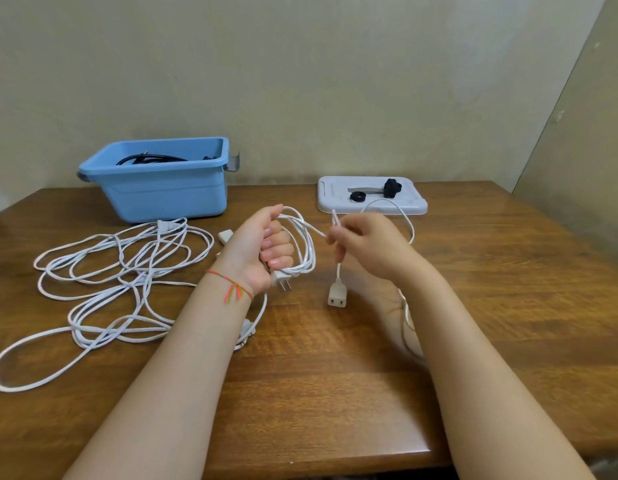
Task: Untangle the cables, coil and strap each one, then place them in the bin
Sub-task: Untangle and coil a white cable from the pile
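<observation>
The left hand [266, 247] is gripping a coiled white cable [305, 244] above the tabletop [473, 306], in front of the blue bin [169, 192]. The right hand [366, 244] is pinching its free end, the socket plug [336, 294] dangling. A tangled white cable [120, 271] is lying before the bin, a white tray [369, 206] to its right.

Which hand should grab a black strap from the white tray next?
Probably the right hand. The black straps lie on the white tray just beyond it, and it only pinches the cable's loose end. The left hand is busy gripping the white coil.
</observation>
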`<state>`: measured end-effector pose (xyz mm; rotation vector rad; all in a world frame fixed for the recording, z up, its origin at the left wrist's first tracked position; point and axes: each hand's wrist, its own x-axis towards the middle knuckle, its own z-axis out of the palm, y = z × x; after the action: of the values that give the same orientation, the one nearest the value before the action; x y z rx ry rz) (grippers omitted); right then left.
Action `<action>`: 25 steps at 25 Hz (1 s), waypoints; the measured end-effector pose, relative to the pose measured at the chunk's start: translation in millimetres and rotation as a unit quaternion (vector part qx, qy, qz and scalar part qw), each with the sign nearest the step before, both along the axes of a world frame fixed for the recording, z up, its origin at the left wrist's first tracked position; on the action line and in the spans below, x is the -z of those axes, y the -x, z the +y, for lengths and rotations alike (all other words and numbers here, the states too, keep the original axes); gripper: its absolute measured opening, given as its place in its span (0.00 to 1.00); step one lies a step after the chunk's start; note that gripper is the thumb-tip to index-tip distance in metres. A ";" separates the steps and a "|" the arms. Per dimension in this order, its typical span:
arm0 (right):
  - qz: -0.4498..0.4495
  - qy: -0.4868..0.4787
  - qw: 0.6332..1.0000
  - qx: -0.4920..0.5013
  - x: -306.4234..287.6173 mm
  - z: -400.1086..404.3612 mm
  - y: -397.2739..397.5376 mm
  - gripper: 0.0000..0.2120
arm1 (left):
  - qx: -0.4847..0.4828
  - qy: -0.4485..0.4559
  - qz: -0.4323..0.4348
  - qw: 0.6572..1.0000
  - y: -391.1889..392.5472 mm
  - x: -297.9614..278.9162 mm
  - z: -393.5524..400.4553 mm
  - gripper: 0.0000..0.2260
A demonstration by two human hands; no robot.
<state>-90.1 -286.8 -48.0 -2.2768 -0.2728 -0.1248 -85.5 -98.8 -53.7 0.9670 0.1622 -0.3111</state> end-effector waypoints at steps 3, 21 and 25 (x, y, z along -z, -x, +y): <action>-0.031 -0.010 0.990 0.138 4.2 -6.1 -8.0 0.14 | 0.032 0.084 0.006 0.996 2.7 -1.4 1.7 0.22; 0.070 -0.085 0.991 -0.080 -3.7 -9.1 5.8 0.08 | -0.158 0.242 -0.041 0.957 -5.7 3.5 15.1 0.18; 0.036 -0.139 0.990 0.010 -0.2 -7.8 -0.8 0.09 | -0.152 0.228 -0.059 0.960 -2.5 0.9 13.3 0.18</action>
<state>-89.3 -294.6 -47.8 -2.0035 -0.1814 -0.0843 -83.1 -85.5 -54.6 0.4900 0.1203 -0.0010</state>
